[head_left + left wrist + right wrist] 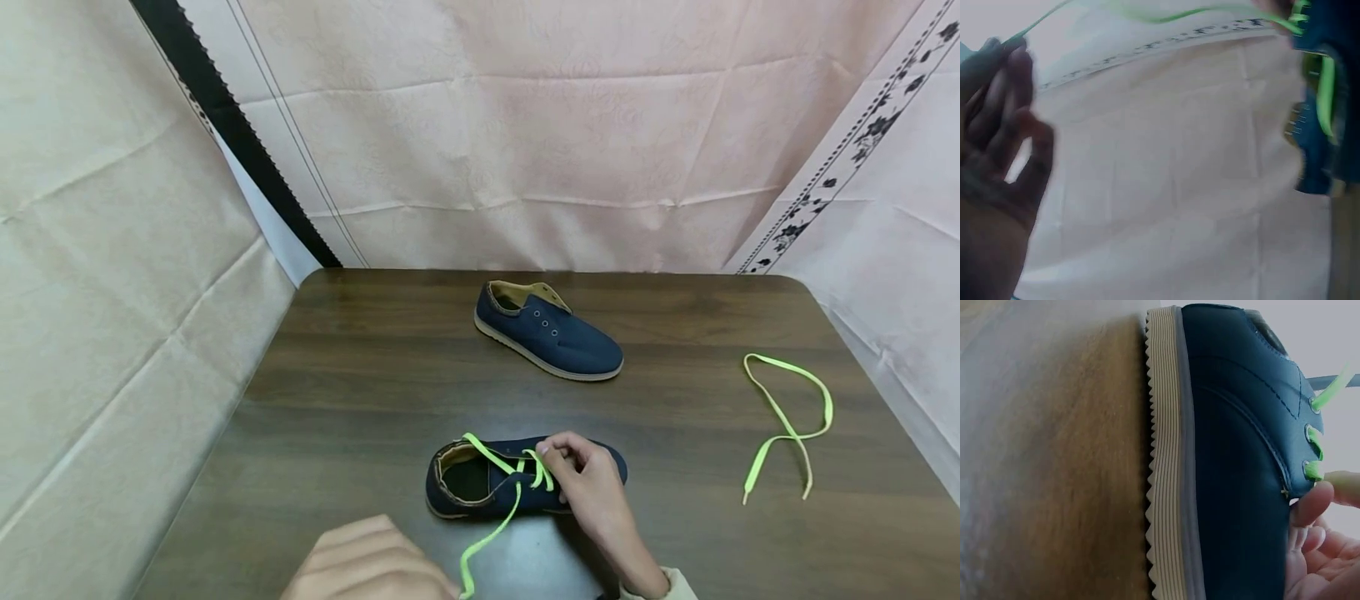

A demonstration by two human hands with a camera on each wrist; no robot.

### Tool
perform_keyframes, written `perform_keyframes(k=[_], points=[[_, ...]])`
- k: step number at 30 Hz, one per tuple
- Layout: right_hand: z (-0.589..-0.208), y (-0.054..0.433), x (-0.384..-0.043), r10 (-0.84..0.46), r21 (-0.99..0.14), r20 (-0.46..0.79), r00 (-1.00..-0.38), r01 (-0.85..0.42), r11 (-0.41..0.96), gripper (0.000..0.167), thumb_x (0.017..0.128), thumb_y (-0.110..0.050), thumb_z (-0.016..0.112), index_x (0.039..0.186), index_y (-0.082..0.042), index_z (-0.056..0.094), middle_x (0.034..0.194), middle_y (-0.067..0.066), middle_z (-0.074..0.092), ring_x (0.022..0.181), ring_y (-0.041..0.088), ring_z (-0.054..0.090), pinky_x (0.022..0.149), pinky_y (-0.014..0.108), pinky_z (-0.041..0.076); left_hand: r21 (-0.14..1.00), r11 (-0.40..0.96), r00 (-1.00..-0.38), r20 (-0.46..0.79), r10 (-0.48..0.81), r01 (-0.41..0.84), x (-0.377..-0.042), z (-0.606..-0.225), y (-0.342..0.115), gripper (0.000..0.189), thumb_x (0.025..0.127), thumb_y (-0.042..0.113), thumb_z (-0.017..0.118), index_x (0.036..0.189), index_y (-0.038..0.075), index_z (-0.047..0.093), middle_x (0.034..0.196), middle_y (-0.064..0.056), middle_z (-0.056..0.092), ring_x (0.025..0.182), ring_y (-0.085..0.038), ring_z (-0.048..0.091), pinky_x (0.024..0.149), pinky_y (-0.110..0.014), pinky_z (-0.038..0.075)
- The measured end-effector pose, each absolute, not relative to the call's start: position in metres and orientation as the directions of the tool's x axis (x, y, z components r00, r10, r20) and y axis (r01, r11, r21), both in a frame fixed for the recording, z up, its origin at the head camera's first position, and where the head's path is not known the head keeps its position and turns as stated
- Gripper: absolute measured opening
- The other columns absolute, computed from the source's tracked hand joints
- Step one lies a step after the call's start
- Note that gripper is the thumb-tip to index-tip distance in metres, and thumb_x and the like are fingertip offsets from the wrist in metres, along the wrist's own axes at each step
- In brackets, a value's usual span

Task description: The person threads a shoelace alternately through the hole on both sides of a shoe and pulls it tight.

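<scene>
While the left hand (367,567) pinches the end of a green lace (491,542) and holds it taut near the front, the right hand (592,483) rests on the near shoe (536,501), fingers bent beside the lowest crossings; whether they grip anything, I cannot tell. That blue shoe stands upright on the wooden table (337,417), toe pointing right, partly laced. Well to its right lies a loose green lace (828,408), crossing itself. Farther back stands an unlaced blue shoe (566,343), before pale cloth (562,150).
</scene>
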State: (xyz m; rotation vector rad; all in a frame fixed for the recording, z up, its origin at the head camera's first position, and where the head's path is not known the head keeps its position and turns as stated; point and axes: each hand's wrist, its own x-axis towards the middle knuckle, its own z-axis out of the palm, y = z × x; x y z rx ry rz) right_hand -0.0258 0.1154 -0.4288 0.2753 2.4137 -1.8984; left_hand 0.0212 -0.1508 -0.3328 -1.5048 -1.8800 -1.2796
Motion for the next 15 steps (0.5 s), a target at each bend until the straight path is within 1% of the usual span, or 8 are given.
perform_keyframes(k=[2, 4, 6, 8, 10, 12, 15], points=[[-0.429, 0.117, -0.025, 0.106, -0.96, -0.15, -0.983, 0.171, 0.224, 0.014, 0.101, -0.023, 0.074, 0.103, -0.01, 0.078, 0.073, 0.004, 0.059, 0.053, 0.019, 0.053, 0.053, 0.029, 0.048, 0.461, 0.089, -0.399, 0.637, 0.659, 0.883, 0.018, -0.342, -0.149, 0.009, 0.101, 0.009, 0.069, 0.1, 0.016, 0.076, 0.094, 0.011, 0.074, 0.086, 0.005, 0.062, 0.077, -0.005, 0.042], [-0.429, 0.119, -0.024, 0.107, -0.96, -0.151, -0.983, 0.172, 0.223, 0.012, 0.102, -0.022, 0.072, 0.101, -0.011, 0.077, 0.068, 0.005, 0.056, 0.051, 0.018, 0.052, 0.053, 0.029, 0.047, 0.501, 0.217, -0.467, 0.451, 0.761, 0.838, 0.012, -0.356, -0.149, 0.008, 0.102, 0.016, 0.071, 0.101, 0.023, 0.074, 0.095, 0.017, 0.071, 0.087, 0.009, 0.059, 0.079, -0.002, 0.039], [-0.429, 0.12, -0.023, 0.109, -0.96, -0.16, -0.981, 0.18, 0.213, 0.011, 0.103, -0.021, 0.071, 0.1, -0.012, 0.076, 0.066, 0.005, 0.053, 0.049, 0.018, 0.05, 0.052, 0.028, 0.046, 0.518, 0.33, -0.515, 0.263, 0.816, 0.789, 0.003, -0.371, -0.146, 0.008, 0.103, 0.02, 0.071, 0.099, 0.025, 0.075, 0.093, 0.02, 0.069, 0.083, 0.011, 0.056, 0.076, -0.002, 0.039], [-0.43, 0.121, -0.023, 0.11, -0.962, -0.166, -0.98, 0.186, 0.2, 0.011, 0.103, -0.02, 0.07, 0.099, -0.011, 0.076, 0.064, 0.004, 0.052, 0.048, 0.016, 0.048, 0.051, 0.028, 0.045, 0.532, 0.448, -0.565, 0.07, 0.822, 0.718, -0.005, -0.384, -0.145, 0.009, 0.103, 0.021, 0.071, 0.096, 0.024, 0.077, 0.09, 0.021, 0.068, 0.078, 0.011, 0.054, 0.071, -0.005, 0.042], [-0.43, 0.122, -0.023, 0.107, -0.967, -0.171, -0.979, 0.187, 0.172, 0.013, 0.103, -0.021, 0.071, 0.099, -0.011, 0.076, 0.064, 0.003, 0.05, 0.047, 0.015, 0.045, 0.05, 0.027, 0.043, 0.526, 0.55, -0.606, -0.08, 0.792, 0.649, -0.011, -0.395, -0.144, 0.01, 0.102, 0.02, 0.072, 0.093, 0.022, 0.077, 0.087, 0.021, 0.068, 0.073, 0.01, 0.053, 0.066, -0.011, 0.046], [-0.431, 0.124, -0.022, 0.096, -0.97, -0.158, -0.983, 0.172, 0.169, 0.014, 0.103, -0.025, 0.071, 0.1, -0.012, 0.076, 0.065, 0.002, 0.05, 0.049, 0.013, 0.044, 0.051, 0.026, 0.041, 0.507, 0.626, -0.641, -0.174, 0.748, 0.593, -0.014, -0.402, -0.143, 0.011, 0.101, 0.019, 0.073, 0.092, 0.021, 0.077, 0.085, 0.019, 0.067, 0.07, 0.008, 0.052, 0.064, -0.016, 0.049], [-0.433, 0.132, -0.02, 0.023, -0.971, -0.095, -0.995, 0.097, 0.218, 0.011, 0.1, -0.026, 0.076, 0.102, -0.015, 0.074, 0.076, 0.002, 0.053, 0.059, 0.011, 0.045, 0.058, 0.026, 0.041, 0.464, 0.674, -0.669, -0.209, 0.714, 0.575, -0.018, -0.41, -0.144, 0.009, 0.1, 0.016, 0.074, 0.092, 0.018, 0.077, 0.084, 0.015, 0.068, 0.071, 0.005, 0.055, 0.066, -0.021, 0.053]])
